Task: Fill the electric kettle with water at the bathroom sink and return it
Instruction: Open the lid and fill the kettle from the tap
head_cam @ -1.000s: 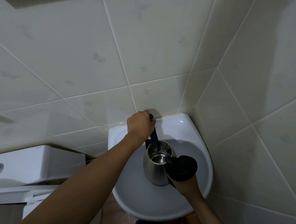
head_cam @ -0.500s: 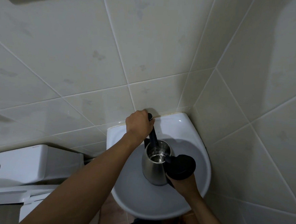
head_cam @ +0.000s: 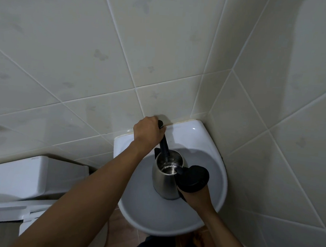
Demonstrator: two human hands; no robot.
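A steel electric kettle stands upright inside the white corner sink, with its black lid flipped open toward me. My right hand grips the kettle's handle, mostly hidden under the lid. A black tap reaches from the sink's back rim over the kettle's mouth, and water glints inside the kettle. My left hand is closed around the top of the tap.
A white toilet cistern stands to the left of the sink. Tiled walls meet in a corner right behind the basin. Brown floor tiles show below the sink.
The view has shifted slightly. Both hands and the kettle stay in the same places.
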